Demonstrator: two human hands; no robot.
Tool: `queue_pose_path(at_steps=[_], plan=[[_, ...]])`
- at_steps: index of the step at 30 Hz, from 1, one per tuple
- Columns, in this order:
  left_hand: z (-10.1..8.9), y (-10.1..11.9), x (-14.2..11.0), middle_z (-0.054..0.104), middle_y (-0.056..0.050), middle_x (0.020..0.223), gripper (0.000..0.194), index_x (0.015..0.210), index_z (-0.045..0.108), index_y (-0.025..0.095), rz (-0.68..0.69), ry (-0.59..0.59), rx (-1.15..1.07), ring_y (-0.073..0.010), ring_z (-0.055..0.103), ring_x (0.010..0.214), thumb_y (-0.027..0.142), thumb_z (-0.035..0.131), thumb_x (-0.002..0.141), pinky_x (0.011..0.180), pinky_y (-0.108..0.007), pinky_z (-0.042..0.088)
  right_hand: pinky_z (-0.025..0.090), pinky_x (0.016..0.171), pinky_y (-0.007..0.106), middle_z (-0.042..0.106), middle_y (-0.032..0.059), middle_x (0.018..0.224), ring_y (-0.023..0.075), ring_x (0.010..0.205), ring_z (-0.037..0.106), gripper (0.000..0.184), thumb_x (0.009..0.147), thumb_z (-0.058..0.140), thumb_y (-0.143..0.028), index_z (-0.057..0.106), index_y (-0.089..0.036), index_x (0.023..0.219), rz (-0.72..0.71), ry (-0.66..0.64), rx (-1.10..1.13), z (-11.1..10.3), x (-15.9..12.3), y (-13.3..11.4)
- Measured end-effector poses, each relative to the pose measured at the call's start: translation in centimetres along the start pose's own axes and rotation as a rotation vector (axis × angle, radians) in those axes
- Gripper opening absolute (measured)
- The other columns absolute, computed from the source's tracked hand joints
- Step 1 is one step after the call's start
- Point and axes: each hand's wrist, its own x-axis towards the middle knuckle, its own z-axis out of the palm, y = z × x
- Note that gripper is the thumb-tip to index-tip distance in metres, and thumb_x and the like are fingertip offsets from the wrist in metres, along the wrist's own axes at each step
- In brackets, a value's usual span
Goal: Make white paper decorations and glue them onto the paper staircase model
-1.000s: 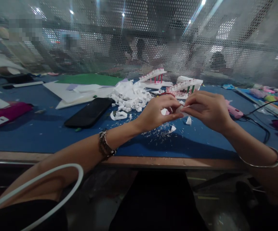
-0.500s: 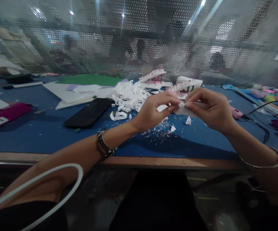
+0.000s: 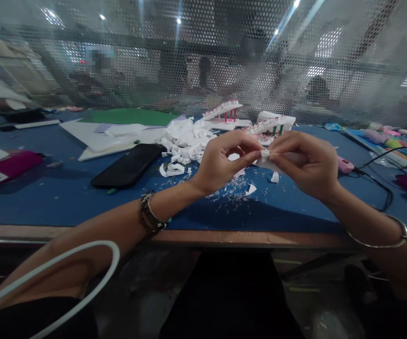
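My left hand [image 3: 220, 162] is closed, its thumb and index finger pinching the left end of a small white piece of paper [image 3: 264, 161]. On the other side, my right hand [image 3: 309, 162] pinches the same paper, with part of it hidden behind the fingers. The two sets of fingertips are close together above the blue table. Beyond them stand a white stepped model with red posts [image 3: 224, 113] and another stepped model with green posts [image 3: 274, 125]. A heap of torn white scraps [image 3: 185, 141] lies left of the hands.
A black phone [image 3: 129, 167] lies left of the scraps, before white sheets and a green sheet [image 3: 129, 116]. Far left is a magenta case [image 3: 12, 167]. A pink corded tool [image 3: 345, 165] lies right. Crumbs litter the blue tabletop [image 3: 189, 212]; a perforated screen [image 3: 217, 70] stands behind.
The fingertips have shifted slightly on the white paper, and more of it shows between them. Both hands still pinch it. The whole view has moved slightly.
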Motion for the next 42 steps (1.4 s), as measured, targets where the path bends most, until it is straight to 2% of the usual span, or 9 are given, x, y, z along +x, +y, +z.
queue_pose_path(at_steps=[4,9,14,18,21,25,31,37,42], plan=[[0.3,0.3,-0.3,0.065,-0.003,0.084,0.013,0.087,0.066,0.017,-0.006,0.015,0.074,-0.0093,0.06,0.078,0.025,0.058,0.081,0.065,-0.019,0.05,0.05,0.069,0.029,0.065,0.0007,0.079,0.0126,0.075,0.061,0.004,0.079,0.057,-0.019,0.056,-0.021,0.077,-0.099,-0.018,-0.152,-0.2,-0.2,0.3],[0.2,0.2,-0.5,0.064,-0.004,0.092,0.021,0.096,0.065,0.019,0.051,-0.052,0.098,-0.0089,0.06,0.076,0.031,0.061,0.078,0.063,-0.019,0.052,0.05,0.07,0.029,0.065,0.0019,0.086,0.0128,0.08,0.061,0.004,0.081,0.055,-0.019,0.057,-0.022,0.08,-0.125,-0.018,-0.249,-0.3,-0.5,0.4],[0.0,0.7,-0.4,0.065,-0.001,0.085,0.012,0.089,0.066,0.02,0.174,0.003,0.216,-0.0091,0.059,0.076,0.025,0.06,0.08,0.068,-0.022,0.05,0.05,0.067,0.027,0.066,0.001,0.081,0.0129,0.075,0.062,0.005,0.079,0.058,-0.017,0.057,-0.021,0.077,-0.159,0.021,-0.235,0.0,-0.3,-0.2],[0.0,1.3,-0.3,0.062,-0.001,0.079,0.008,0.085,0.065,0.018,0.206,0.008,0.173,-0.0086,0.057,0.072,0.019,0.061,0.078,0.064,-0.02,0.048,0.05,0.065,0.027,0.066,0.0004,0.076,0.0124,0.071,0.062,0.006,0.078,0.058,-0.018,0.055,-0.021,0.074,-0.105,0.056,-0.176,0.0,-0.1,-0.8],[0.1,1.4,-0.2,0.06,-0.001,0.077,0.006,0.083,0.064,0.018,0.148,0.004,0.09,-0.0077,0.055,0.069,0.02,0.062,0.078,0.058,-0.018,0.047,0.05,0.066,0.028,0.066,0.0002,0.075,0.0128,0.072,0.062,0.007,0.08,0.057,-0.021,0.055,-0.022,0.073,-0.002,0.029,-0.102,0.0,0.0,-0.9],[0.3,1.4,-0.2,0.061,-0.002,0.081,0.011,0.08,0.062,0.018,-0.015,0.03,0.017,-0.0087,0.056,0.073,0.029,0.063,0.077,0.056,-0.017,0.048,0.05,0.066,0.028,0.065,0.0011,0.079,0.0127,0.076,0.061,0.01,0.082,0.055,-0.026,0.053,-0.022,0.074,0.113,0.015,0.059,0.2,-0.1,-0.8],[0.7,1.1,-0.3,0.061,0.0,0.074,0.026,0.082,0.059,0.015,-0.223,0.014,-0.142,-0.0069,0.058,0.063,0.039,0.065,0.073,0.052,-0.016,0.047,0.051,0.067,0.028,0.064,0.0013,0.08,0.0129,0.077,0.06,0.01,0.082,0.055,-0.024,0.052,-0.022,0.073,0.158,0.017,0.084,0.3,-0.2,-0.6],[0.8,0.9,-0.1,0.06,0.002,0.071,0.024,0.08,0.059,0.016,-0.254,0.0,-0.272,-0.0055,0.057,0.061,0.036,0.067,0.072,0.055,-0.016,0.049,0.051,0.067,0.028,0.064,0.0003,0.079,0.0127,0.075,0.061,0.009,0.081,0.056,-0.021,0.054,-0.021,0.072,0.171,0.015,0.103,0.2,-0.1,-0.7],[0.9,0.5,0.0,0.058,0.003,0.068,0.027,0.079,0.057,0.016,-0.291,-0.039,-0.332,-0.0051,0.055,0.057,0.041,0.064,0.074,0.053,-0.017,0.048,0.05,0.063,0.026,0.062,-0.0003,0.075,0.0116,0.071,0.06,0.008,0.081,0.056,-0.023,0.053,-0.021,0.074,0.181,0.008,0.095,0.3,-0.1,-0.5]])
